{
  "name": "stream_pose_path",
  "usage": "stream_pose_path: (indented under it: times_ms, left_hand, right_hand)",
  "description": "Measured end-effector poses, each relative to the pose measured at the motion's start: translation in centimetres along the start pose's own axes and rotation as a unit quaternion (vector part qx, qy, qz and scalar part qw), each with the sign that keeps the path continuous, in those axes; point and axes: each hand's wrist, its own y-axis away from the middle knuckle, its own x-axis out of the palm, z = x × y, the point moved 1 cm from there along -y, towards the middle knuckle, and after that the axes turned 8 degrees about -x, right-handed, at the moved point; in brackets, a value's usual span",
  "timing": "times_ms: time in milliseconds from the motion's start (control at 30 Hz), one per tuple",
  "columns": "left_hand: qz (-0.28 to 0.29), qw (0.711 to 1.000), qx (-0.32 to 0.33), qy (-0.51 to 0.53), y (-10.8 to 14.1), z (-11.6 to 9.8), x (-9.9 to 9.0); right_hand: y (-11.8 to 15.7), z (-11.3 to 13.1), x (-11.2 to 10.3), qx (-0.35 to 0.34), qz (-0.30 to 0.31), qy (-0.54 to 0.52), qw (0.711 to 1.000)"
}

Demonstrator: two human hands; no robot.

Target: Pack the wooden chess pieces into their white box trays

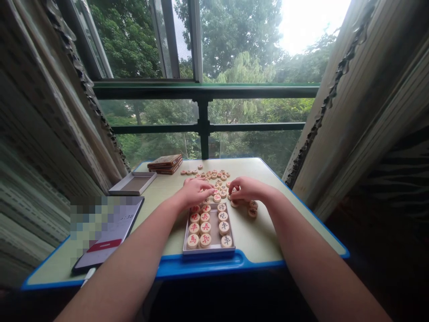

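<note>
Round wooden Chinese chess pieces (223,176) with red or black characters lie loose across the middle of the table. My left hand (196,192) reaches over them, fingers stretched, its tips at a red-marked piece (216,192). Curled fingers of my right hand (246,188) close round a piece at the right of the group. Between my forearms stands a shallow open box (214,247). Two columns of red-marked pieces (205,227) fill its left side, and one column of black-marked pieces (224,228) runs along its right; a gap separates them.
A few pieces (252,213) sit apart below my right hand. At the left lie an empty box lid (132,191), a stacked brown folded board or case (165,163) and a tablet (109,235) with a cable. A blue rim edges the table (268,243). Curtains and a window surround it.
</note>
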Motion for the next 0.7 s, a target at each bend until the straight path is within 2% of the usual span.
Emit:
stream_pose_path:
  times_ms: [333,467,567,700]
  left_hand:
    - [-0.031,0.999,-0.012,0.019,0.25,-0.04,-0.37]
    - [-0.039,0.999,-0.009,0.018,0.19,0.05,-0.35]
    - [-0.053,0.998,0.002,0.022,0.11,0.28,-0.35]
    - [-0.071,0.995,0.007,0.063,0.26,0.09,-0.63]
  right_hand:
    - [-0.66,0.11,0.96,-0.012,-0.017,0.029,0.999]
    - [-0.71,0.32,1.07,-0.001,-0.043,0.019,0.999]
    - [-0.59,0.48,0.87,0.009,-0.067,-0.022,0.997]
    - [-0.17,0.91,0.31,0.005,-0.108,-0.168,0.98]
